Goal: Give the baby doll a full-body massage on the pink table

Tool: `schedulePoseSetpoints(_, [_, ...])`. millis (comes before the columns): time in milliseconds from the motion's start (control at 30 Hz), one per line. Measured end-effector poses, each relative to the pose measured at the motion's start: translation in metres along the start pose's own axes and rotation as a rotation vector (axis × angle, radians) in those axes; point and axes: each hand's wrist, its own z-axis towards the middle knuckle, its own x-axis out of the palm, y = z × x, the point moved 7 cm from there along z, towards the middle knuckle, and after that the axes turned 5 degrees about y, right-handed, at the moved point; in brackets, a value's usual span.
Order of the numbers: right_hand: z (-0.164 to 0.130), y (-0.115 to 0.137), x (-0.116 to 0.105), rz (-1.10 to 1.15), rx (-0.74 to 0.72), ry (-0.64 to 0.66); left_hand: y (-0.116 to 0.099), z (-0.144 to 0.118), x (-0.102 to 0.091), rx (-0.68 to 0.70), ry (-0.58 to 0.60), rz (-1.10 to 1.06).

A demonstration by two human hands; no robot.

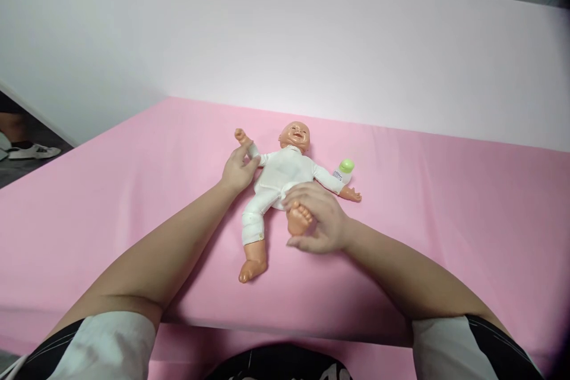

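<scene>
A plastic baby doll (281,173) in a white romper lies on its back on the pink sheet (445,219), head toward the wall. My left hand (238,169) grips the doll's arm on the left side, near the sleeve end. My right hand (317,218) is wrapped around the doll's leg on the right side, with the bare foot (299,218) sticking up between my fingers. The other leg stretches toward me, its foot (249,270) bare. A small white bottle with a green cap (344,170) lies beside the doll's outstretched arm on the right.
A plain pale wall (312,41) rises behind the pink bed. At the far left, on the floor beyond the bed's edge, another person's foot in a white shoe (31,151) shows. The bed's near edge runs just in front of my body.
</scene>
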Motion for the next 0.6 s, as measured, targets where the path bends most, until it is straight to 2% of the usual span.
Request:
schedulePoseSetpoints(67, [0.000,0.016,0.023,0.036,-0.027,0.154,0.026,0.004,-0.004,-0.110,-0.056,-0.056])
schedulePoseSetpoints(133, [-0.006,0.026,0.050,-0.001,-0.034,0.326,0.043,0.008,-0.005,-0.132,-0.077,-0.101])
schedulePoseSetpoints(200, [-0.015,0.031,0.072,-0.075,-0.050,0.467,0.049,0.009,-0.004,-0.132,-0.068,-0.107])
schedulePoseSetpoints(267, [-0.020,0.032,0.083,-0.112,-0.071,0.531,0.047,0.009,-0.003,-0.144,-0.049,-0.083])
schedulePoseSetpoints(333, [-0.019,0.032,0.079,-0.073,-0.073,0.492,0.035,0.007,-0.003,-0.130,-0.034,-0.062])
schedulePoseSetpoints(400, [-0.012,0.033,0.062,-0.001,-0.064,0.361,0.016,0.004,-0.004,-0.060,-0.014,-0.041])
schedulePoseSetpoints(500, [-0.001,0.031,0.026,0.032,-0.061,0.108,-0.022,-0.004,-0.002,0.145,0.056,0.020])
schedulePoseSetpoints(600, [0.001,0.016,0.000,-0.043,-0.007,-0.054,-0.052,-0.014,0.008,0.320,0.177,0.102])
